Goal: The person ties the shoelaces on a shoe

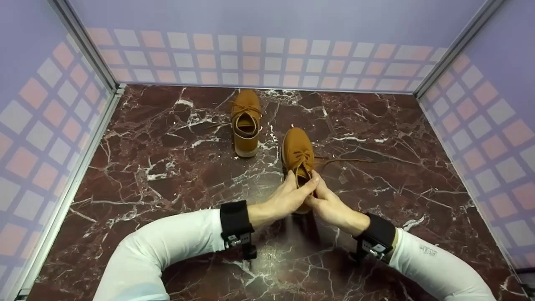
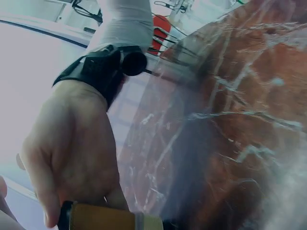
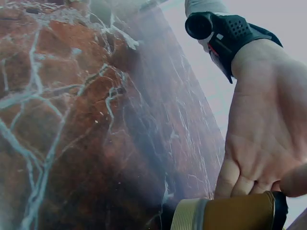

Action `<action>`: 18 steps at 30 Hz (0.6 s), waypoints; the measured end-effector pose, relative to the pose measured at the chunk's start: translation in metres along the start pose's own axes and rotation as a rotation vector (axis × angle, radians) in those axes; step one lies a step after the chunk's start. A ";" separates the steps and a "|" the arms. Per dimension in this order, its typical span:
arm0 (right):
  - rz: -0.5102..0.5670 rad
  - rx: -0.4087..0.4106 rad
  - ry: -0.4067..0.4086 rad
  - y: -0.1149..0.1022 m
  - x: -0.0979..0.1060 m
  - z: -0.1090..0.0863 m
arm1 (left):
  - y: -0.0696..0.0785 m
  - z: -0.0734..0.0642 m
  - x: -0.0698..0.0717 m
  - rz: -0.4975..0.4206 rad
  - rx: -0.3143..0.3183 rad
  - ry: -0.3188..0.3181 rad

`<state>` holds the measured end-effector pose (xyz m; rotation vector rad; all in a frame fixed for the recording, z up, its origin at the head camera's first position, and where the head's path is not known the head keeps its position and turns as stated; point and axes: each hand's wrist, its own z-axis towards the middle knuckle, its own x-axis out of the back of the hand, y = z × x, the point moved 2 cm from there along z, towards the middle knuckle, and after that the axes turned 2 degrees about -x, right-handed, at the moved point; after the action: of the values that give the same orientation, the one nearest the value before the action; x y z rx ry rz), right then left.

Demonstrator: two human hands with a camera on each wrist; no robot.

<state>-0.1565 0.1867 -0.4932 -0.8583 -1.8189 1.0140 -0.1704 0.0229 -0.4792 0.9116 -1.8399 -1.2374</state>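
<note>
A tan lace-up shoe (image 1: 297,146) stands on the marbled surface, its toe pointing away from me. Both hands are at its ankle opening. My left hand (image 1: 286,198) grips the collar from the left, thumb reaching across the opening. From the right, my right hand (image 1: 332,205) holds the other side of the collar. In the left wrist view the shoe's heel (image 2: 103,218) shows beside the left palm. The right wrist view shows the heel (image 3: 240,213) with the right thumb at its dark top edge. Fingertips are partly hidden behind the shoe.
The matching tan shoe (image 1: 246,140) stands farther back on the left, toe away. A loose lace (image 1: 347,160) trails right from the nearer shoe. Tile-patterned panels (image 1: 250,58) enclose the marbled surface (image 1: 188,175) at the back and both sides.
</note>
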 end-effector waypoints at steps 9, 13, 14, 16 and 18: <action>0.036 0.002 -0.089 -0.002 0.003 -0.013 | -0.013 -0.010 0.004 -0.113 -0.078 -0.017; 0.078 0.022 -0.052 0.002 0.013 -0.012 | -0.019 -0.006 0.012 -0.147 -0.113 -0.063; 0.088 0.020 -0.032 0.004 0.016 -0.011 | -0.021 -0.004 0.015 -0.152 -0.107 -0.073; 0.130 0.010 0.007 0.007 0.025 -0.007 | -0.025 -0.001 0.024 -0.158 -0.078 -0.077; 0.174 -0.010 0.049 0.010 0.035 0.000 | -0.028 0.002 0.034 -0.137 -0.036 -0.035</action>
<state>-0.1683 0.2211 -0.4900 -1.0532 -1.7322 1.0827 -0.1841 -0.0136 -0.5000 1.0159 -1.8010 -1.3740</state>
